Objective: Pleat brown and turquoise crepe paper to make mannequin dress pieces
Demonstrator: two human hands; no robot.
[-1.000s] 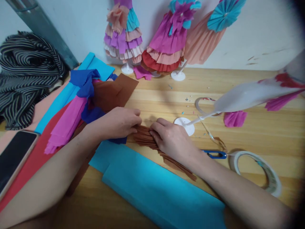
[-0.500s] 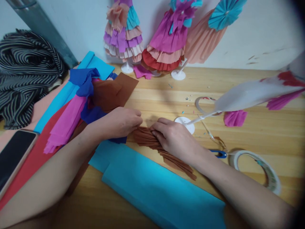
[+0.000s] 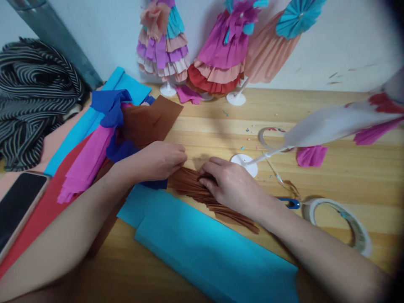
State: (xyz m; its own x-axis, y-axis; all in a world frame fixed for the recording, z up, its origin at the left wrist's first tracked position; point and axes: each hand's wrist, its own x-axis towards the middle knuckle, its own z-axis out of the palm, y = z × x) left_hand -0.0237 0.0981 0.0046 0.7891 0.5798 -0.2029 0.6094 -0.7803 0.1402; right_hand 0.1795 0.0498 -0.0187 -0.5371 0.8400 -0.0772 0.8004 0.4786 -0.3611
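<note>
A pleated strip of brown crepe paper (image 3: 192, 187) lies on the wooden table (image 3: 315, 122), running down to the right under my right wrist. My left hand (image 3: 159, 160) is curled and pinches the strip's left end. My right hand (image 3: 232, 183) presses and pinches the folds just to the right of it, fingers bent. A folded turquoise paper sheet (image 3: 208, 248) lies in front of both hands.
Crepe sheets in blue, pink, red and brown (image 3: 104, 139) are piled at the left, beside a phone (image 3: 15, 208) and striped cloth (image 3: 31, 92). Paper-dress dolls (image 3: 217, 54) stand at the wall. A tipped white doll form (image 3: 328, 124), tape roll (image 3: 342, 225) and blue-handled scissors (image 3: 290, 204) lie at the right.
The pleated brown strip has spread a little to the left between my hands; my left hand has drawn back slightly. Both hands stay on the paper.
</note>
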